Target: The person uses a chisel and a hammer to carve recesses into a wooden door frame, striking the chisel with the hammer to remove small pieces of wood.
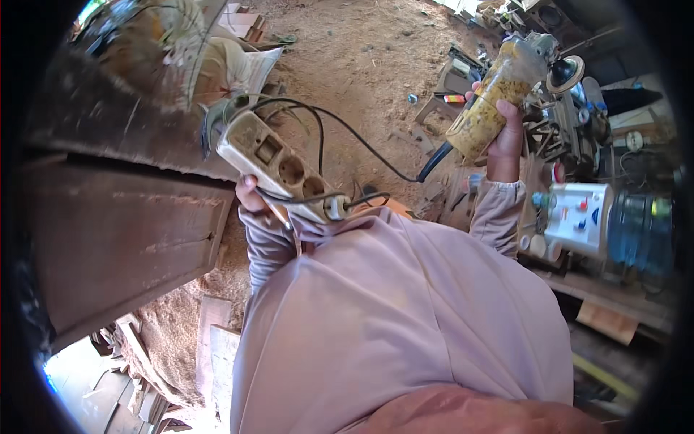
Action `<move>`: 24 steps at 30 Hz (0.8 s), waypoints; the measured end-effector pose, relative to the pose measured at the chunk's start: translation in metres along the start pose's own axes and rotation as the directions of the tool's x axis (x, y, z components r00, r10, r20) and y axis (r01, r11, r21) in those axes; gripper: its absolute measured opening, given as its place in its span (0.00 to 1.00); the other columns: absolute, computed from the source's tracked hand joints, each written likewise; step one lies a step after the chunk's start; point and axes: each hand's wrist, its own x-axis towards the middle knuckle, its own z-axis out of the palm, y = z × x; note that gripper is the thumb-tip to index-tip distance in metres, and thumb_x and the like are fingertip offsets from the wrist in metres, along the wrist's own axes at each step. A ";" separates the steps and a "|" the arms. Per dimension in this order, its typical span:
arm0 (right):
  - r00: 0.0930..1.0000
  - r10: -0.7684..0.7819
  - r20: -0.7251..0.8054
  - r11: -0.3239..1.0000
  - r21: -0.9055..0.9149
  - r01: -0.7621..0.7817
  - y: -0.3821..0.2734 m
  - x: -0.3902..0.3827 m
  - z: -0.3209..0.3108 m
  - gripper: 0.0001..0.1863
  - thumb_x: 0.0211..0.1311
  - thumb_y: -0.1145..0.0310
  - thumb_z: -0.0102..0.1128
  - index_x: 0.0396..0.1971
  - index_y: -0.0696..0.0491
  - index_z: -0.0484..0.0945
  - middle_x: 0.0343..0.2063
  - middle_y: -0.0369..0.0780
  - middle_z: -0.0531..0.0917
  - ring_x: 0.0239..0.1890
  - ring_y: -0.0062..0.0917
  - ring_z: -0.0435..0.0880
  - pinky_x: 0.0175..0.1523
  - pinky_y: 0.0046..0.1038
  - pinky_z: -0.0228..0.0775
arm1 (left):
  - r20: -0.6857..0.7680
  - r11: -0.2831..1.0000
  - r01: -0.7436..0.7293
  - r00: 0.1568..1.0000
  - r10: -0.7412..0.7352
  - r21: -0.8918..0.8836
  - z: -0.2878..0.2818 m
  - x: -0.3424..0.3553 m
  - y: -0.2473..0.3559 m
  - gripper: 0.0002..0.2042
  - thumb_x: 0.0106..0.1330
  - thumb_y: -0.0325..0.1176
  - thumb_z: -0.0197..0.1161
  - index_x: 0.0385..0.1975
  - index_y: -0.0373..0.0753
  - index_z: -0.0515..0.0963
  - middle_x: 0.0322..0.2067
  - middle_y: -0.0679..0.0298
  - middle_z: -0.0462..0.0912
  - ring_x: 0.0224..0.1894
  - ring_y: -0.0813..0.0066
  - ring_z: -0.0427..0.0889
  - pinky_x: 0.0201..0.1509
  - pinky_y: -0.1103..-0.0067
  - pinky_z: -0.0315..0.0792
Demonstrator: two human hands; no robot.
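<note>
Yellow and scuffed, the power tool (495, 98) lies slantwise in my right hand (510, 136), my fingers closed around its body, its head beyond my grip at the far upper right and its black cord (370, 148) leaving the lower end. My left hand (250, 194) is closed on the side edge of a dirty white power strip (269, 153), its sockets facing up, with a plug (336, 207) at the end nearest my shirt (361, 311). Sandy ground (361, 61) shows beyond both.
</note>
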 end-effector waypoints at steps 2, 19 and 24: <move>0.999 0.038 0.003 0.999 -0.020 -0.038 -0.006 0.036 -0.006 0.29 0.47 0.62 0.61 0.49 0.62 0.68 0.39 0.46 0.80 0.41 0.35 0.81 0.47 0.33 0.75 | -0.032 0.995 0.068 0.997 -0.070 -0.068 0.007 0.026 -0.004 0.39 0.50 0.43 0.64 0.63 0.34 0.58 0.57 0.50 0.69 0.57 0.52 0.71 0.60 0.57 0.68; 0.888 0.436 0.145 0.895 0.032 -0.445 0.103 0.275 -0.030 0.29 0.49 0.60 0.62 0.48 0.63 0.71 0.39 0.45 0.79 0.40 0.31 0.81 0.45 0.33 0.77 | -0.263 0.997 -0.048 0.964 0.033 -0.052 -0.057 0.219 -0.040 0.30 0.53 0.35 0.63 0.58 0.35 0.65 0.51 0.53 0.75 0.50 0.56 0.77 0.55 0.60 0.73; 0.892 0.413 0.185 0.905 0.027 -0.424 0.133 0.368 -0.031 0.30 0.49 0.59 0.61 0.49 0.64 0.69 0.40 0.45 0.79 0.40 0.31 0.82 0.44 0.33 0.78 | -0.273 0.999 -0.037 0.961 0.044 0.033 -0.069 0.315 -0.043 0.33 0.49 0.31 0.64 0.58 0.33 0.63 0.50 0.54 0.76 0.49 0.56 0.78 0.56 0.64 0.73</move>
